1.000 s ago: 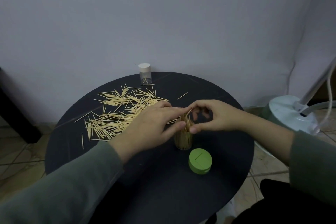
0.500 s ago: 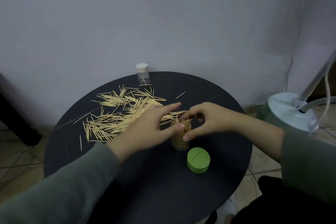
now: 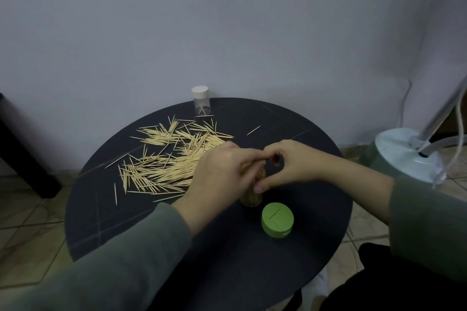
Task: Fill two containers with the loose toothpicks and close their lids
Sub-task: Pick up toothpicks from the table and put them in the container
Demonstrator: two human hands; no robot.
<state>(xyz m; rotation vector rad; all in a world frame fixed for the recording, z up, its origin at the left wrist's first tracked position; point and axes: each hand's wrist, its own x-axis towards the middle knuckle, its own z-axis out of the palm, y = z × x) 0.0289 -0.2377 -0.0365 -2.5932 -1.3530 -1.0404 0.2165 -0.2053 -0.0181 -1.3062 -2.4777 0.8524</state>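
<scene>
Loose toothpicks (image 3: 171, 159): they lie scattered on the left half of the round black table (image 3: 316, 235), left of centre in the frame, with one stray near the middle top. You should expect them to be feather-light, stiff and thin, easy to snap, sharp at the tips and prone to roll; gather them into a parallel bundle and pinch it near the middle.

Capped container (image 3: 201, 101): it stands at the table's far edge, above the pile, with its white lid on and only a few sticks visible inside. It is clear and looks light, so take it by the wall.

Left hand (image 3: 219, 179): it sits at frame centre over the open container (image 3: 251, 199), fingers curled toward the mouth among the sticks there. You cannot tell whether it actually pinches any.

Open container: it stands just below centre, packed with upright toothpicks and mostly hidden by both hands. It is narrow and likely to tip, so keep it steadied at the wall.

Right hand (image 3: 290, 164): its thumb and fingers curl round the container's upper part, bracing it.

Green lid (image 3: 277, 219): it lies flat just below and right of the open container, not yet on. It is rigid, so grip its rim.
</scene>
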